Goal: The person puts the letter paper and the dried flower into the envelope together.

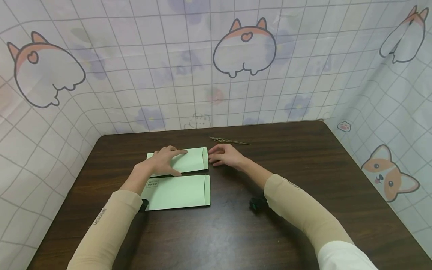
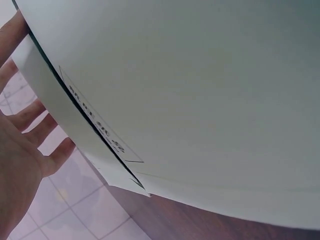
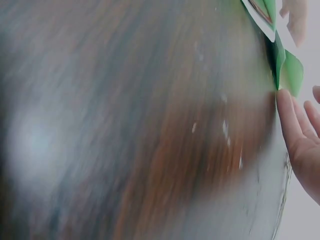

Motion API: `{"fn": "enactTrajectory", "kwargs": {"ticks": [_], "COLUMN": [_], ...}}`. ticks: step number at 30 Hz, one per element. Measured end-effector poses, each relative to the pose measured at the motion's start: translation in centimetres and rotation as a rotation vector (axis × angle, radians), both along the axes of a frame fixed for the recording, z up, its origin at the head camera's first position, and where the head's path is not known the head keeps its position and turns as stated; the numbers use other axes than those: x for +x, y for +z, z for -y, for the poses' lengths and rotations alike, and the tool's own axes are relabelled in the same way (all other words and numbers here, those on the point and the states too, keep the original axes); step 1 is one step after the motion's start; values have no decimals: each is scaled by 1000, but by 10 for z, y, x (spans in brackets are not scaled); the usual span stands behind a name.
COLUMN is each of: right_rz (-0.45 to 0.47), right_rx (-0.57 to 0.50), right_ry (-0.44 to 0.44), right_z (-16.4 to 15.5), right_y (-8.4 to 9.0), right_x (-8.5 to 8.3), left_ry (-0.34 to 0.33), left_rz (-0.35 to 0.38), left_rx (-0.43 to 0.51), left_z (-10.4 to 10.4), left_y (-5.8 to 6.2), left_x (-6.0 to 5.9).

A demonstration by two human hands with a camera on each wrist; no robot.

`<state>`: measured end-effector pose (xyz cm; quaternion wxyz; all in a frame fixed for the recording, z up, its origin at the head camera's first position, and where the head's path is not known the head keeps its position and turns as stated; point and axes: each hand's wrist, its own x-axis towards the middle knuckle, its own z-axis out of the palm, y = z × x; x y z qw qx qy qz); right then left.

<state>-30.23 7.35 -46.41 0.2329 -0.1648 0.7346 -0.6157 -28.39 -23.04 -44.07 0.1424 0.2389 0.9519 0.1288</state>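
Observation:
Two pale green envelopes lie one behind the other on the table, flaps at their right ends. My left hand [image 1: 161, 161] rests across the left part of the far envelope [image 1: 190, 159], fingers spread and thumb by its lower edge. At that envelope's flap end, my right hand [image 1: 227, 155] has its fingertips touching or very close to the edge, with loosely bent fingers. The near envelope [image 1: 177, 193] bears a small printed box at its upper left. In the right wrist view, a fingertip of the right hand [image 3: 305, 150] meets a green flap corner [image 3: 290, 72].
Behind the right hand lies a thin dried sprig [image 1: 229, 141]. The dark wood-grain table [image 1: 236, 232] has rounded far corners. A patterned cloth [image 1: 189, 90] with a grid and cartoon corgis hangs behind it and at the sides.

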Motion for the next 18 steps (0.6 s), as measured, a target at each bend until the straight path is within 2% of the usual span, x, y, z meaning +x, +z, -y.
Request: {"fn": "enactTrajectory", "kwargs": {"ticks": [10,18], "right_rz": [-41,-93], "right_rx": [73,179], "right_ry": [-12,-50], "right_z": [-26,-48], "right_y": [1,2], "right_x": [-2,1], "left_ry": [-1,0], "left_rz": [-1,4], "left_rx": [15,18], "left_z": [2,1], "left_y": [0,-1], "left_x": [1,1]}}
